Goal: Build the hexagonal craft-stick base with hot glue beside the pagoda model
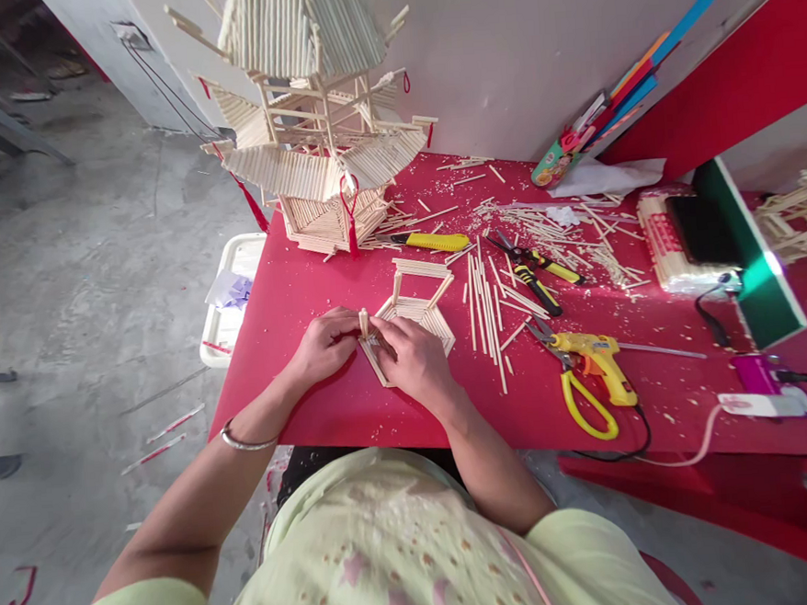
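Observation:
A small six-sided frame of wooden sticks [414, 309] lies on the table before me, with short posts and a row of sticks raised on its far side. At its near left corner stands a short wooden stick [364, 324]. My left hand [327, 345] is closed at the left of this stick, thumb and finger pinched on it. From the right, my right hand [416, 359] reaches over the frame, its fingers curled against the same corner. Part of the frame is hidden under that hand.
A large stick pagoda [321, 161] with red tassels stands at the back left. To the right lie loose sticks [485, 311], a yellow utility knife [437, 241], pliers [536, 275], yellow-handled scissors [583, 405] and a glue gun [598, 363] with its cord.

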Tool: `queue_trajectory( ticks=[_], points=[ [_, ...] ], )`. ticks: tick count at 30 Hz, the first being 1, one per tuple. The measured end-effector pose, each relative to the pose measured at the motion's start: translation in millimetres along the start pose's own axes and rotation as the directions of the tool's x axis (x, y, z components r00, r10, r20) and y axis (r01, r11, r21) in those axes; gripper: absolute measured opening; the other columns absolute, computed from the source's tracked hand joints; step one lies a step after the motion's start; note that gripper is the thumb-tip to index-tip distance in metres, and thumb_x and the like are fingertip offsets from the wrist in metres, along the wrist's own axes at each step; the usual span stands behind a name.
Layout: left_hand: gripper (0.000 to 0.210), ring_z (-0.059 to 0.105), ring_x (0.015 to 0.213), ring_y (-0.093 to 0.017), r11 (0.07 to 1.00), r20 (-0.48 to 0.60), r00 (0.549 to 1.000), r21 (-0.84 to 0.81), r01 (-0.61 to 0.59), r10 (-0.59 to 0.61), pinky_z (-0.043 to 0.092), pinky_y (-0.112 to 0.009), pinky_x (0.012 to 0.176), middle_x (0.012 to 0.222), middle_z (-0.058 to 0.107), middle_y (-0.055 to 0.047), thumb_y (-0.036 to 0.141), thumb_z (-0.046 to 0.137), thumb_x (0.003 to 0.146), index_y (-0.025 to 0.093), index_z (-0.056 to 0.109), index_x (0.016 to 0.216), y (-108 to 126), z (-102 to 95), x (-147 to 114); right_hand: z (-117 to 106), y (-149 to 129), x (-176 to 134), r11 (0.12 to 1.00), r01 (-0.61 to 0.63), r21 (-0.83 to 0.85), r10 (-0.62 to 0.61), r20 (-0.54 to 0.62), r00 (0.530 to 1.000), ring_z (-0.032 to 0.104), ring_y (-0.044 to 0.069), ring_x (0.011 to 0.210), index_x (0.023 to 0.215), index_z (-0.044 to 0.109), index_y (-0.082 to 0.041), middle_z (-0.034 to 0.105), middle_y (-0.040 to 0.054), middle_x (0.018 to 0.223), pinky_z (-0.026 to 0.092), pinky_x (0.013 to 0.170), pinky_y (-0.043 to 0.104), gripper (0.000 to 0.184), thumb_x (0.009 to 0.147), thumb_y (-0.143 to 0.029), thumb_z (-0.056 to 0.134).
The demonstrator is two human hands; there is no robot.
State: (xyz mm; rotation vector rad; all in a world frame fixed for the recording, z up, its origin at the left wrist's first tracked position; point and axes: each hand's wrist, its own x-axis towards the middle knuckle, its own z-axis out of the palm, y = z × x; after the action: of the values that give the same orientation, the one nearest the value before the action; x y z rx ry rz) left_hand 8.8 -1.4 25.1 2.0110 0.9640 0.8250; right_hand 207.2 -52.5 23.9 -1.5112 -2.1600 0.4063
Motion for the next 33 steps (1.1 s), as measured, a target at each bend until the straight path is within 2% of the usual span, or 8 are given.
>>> queue_trajectory(
  ticks=[15,27,33],
  points=[
    [0.034,0.068,0.098,-0.023,1.000,-0.004,1.000,-0.011,0.000,0.000,0.053,-0.037,0.095,0.096,0.077,-0.007,0.006,0.047,0.076,0.019,0.077,0.086,-0.3,0.1,0.1,-1.2,-1.1,0.8,1.000,0.006,0.001,-0.006,-0.001,1.000,0.067,0.025,0.114,0.143,0.060,-0.024,0.073,0.0083,0.120,0.056,0.099,0.035,0.046,0.097,-0.021,0.062],
    [0.044,0.068,0.094,-0.020,0.997,-0.023,0.997,-0.004,-0.078,0.078,0.053,-0.030,0.091,0.097,0.078,-0.006,0.003,0.046,0.073,0.018,0.080,0.097,-2.8,0.9,-0.1,-0.6,0.1,0.5,0.999,0.030,-0.026,-0.031,-0.031,0.999,0.069,0.026,0.104,0.140,0.063,-0.022,0.074,0.0094,0.112,0.057,0.088,0.034,0.048,0.093,-0.017,0.064],
    [0.041,0.067,0.093,-0.019,0.993,-0.020,0.993,-0.018,-0.117,0.116,0.052,-0.030,0.091,0.099,0.078,-0.007,0.001,0.046,0.074,0.017,0.079,0.094,-3.9,1.8,0.1,2.3,1.7,-0.3,0.999,0.048,-0.017,-0.049,-0.049,0.998,0.069,0.026,0.101,0.139,0.064,-0.020,0.074,0.0099,0.109,0.057,0.089,0.035,0.044,0.095,-0.022,0.064]
  ],
)
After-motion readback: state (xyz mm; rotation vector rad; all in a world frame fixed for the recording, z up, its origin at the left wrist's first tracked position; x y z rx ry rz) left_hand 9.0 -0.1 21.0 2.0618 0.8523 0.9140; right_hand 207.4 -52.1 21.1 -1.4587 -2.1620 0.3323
